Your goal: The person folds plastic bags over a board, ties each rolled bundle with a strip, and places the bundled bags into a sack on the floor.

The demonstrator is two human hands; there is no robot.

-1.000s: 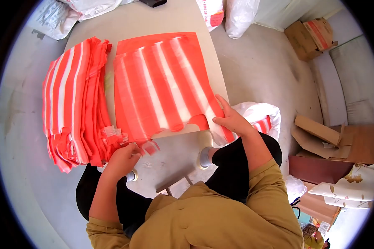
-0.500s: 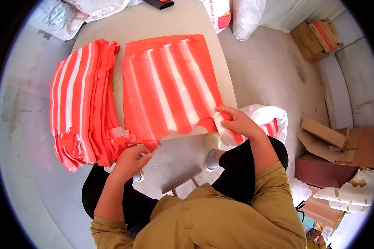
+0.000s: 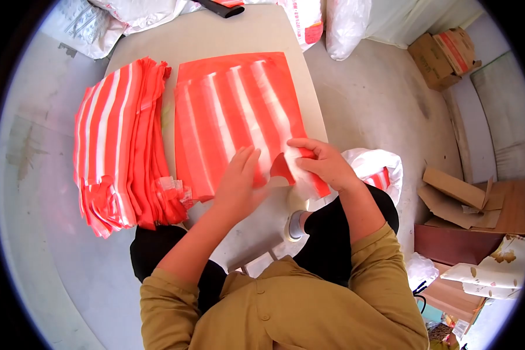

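Note:
A red-and-white striped plastic bag (image 3: 230, 122) lies flat in front of me on a red sheet or bag, with its near edge at the table's front. My right hand (image 3: 326, 166) is closed on the bag's near right corner, thumb and fingers pinching the bunched plastic. Over the middle of the near edge is my left hand (image 3: 239, 184), its fingers stretched out against the stripes and its thumb side blurred. To the left leans a thick stack of folded striped bags (image 3: 108, 128), apart from both hands.
The beige table (image 3: 216, 32) carries the bags. Several white sacks (image 3: 149, 14) and a black object (image 3: 220, 8) sit at its far end. A white sack (image 3: 376, 160) with striped plastic inside stands by my right knee. Cardboard boxes (image 3: 443, 55) lie on the right.
My left hand has let go of the near left corner and moved right and forward to the middle of the near edge. My right hand has shifted slightly left, still gripping the corner.

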